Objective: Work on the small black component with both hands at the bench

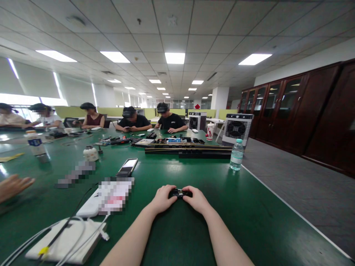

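A small black object (180, 193) with a pale, metallic-looking middle is held low over the green table (194, 171); its kind is too small to make out. My left hand (163, 197) grips its left end, thumb in front and fingers behind. On its right end my right hand (196, 198) closes in the same way. The fingertips cover both ends of the object. Whether it touches the tabletop, I cannot tell.
To the left lie a phone (127, 167), a white power bank (90, 203), and a white box (65, 240) with cables. A water bottle (236, 155) stands at right. Black rails (191, 150) cross farther back. Another person's hand (15, 187) reaches in at left; several people sit beyond.
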Motion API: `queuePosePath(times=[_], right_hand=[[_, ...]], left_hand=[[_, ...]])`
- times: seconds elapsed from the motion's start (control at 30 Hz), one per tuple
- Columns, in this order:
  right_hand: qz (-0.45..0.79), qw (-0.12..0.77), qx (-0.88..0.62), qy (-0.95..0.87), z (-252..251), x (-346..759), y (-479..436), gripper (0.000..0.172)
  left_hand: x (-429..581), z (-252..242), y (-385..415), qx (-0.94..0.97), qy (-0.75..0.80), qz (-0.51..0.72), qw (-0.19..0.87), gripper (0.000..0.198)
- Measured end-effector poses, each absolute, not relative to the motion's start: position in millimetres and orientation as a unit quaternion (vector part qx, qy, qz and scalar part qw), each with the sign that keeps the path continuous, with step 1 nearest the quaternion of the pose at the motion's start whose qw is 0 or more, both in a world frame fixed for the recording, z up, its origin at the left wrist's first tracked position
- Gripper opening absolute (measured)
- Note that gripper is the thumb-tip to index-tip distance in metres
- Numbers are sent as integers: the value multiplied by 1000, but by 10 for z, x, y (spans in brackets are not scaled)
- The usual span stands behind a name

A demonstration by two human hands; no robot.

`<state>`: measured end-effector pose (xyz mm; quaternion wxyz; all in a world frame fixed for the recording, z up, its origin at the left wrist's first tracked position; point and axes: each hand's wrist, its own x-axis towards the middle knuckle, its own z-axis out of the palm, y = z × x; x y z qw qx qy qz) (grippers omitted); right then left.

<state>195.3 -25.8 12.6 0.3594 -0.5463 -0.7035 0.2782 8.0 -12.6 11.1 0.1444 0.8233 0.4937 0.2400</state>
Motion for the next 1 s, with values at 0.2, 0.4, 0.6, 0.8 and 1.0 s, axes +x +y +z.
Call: queuePosePath(times=[0.2, 0.4, 0.6, 0.8, 1.0], right_hand=[[282, 356, -537, -711, 129, 1944, -261, 26], [281, 358, -538, -710, 130, 1946, -254, 26], [254, 366, -534, -718, 161, 1910, -293, 31], [237, 361, -532, -728, 167, 1864, -295, 24], [225, 353, -539, -731, 157, 1856, -287, 25]], left_hand=[[80, 126, -138, 820, 502, 232, 145, 42], [72, 124, -132, 824, 499, 232, 136, 36], [68, 115, -130, 826, 492, 235, 139, 39], [66, 121, -135, 824, 493, 239, 148, 42], [66, 125, -128, 828, 491, 230, 144, 38]])
